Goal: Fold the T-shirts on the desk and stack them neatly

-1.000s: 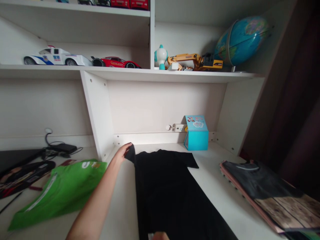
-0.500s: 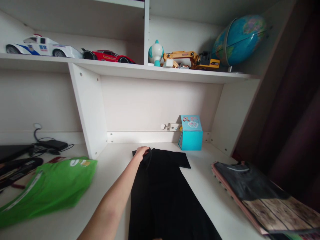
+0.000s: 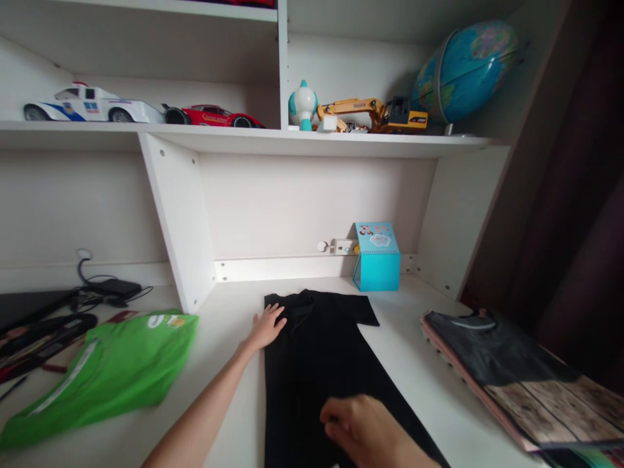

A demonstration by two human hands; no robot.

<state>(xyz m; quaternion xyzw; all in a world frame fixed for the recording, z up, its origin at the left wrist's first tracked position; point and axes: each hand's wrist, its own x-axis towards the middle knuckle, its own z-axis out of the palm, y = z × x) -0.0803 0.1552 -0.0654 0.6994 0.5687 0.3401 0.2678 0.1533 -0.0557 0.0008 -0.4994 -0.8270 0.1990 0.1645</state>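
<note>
A black T-shirt [image 3: 326, 351] lies spread on the white desk, with a sleeve out to the right and its collar toward the back. My left hand [image 3: 268, 327] rests on its upper left part, fingers spread and flat on the cloth. Lower down, my right hand [image 3: 361, 422] is over the shirt's body with its fingers curled toward the thumb. It is slightly blurred, and whether anything is inside those fingers is hidden. The shirt's lower end runs out of view.
To the left lies a green shirt [image 3: 121, 364] beside a black adapter [image 3: 114, 287] with cables. A stack of folded clothes [image 3: 517, 370] sits at the right. Behind stands a blue desk calendar [image 3: 379, 270]. Overhead, a shelf [image 3: 341, 143] carries toy vehicles and a globe [image 3: 472, 71].
My left hand has let go of the shirt's collar area and now lies flat, a little lower and left. The collar cloth has settled flatter. My right hand has come up into view from below.
</note>
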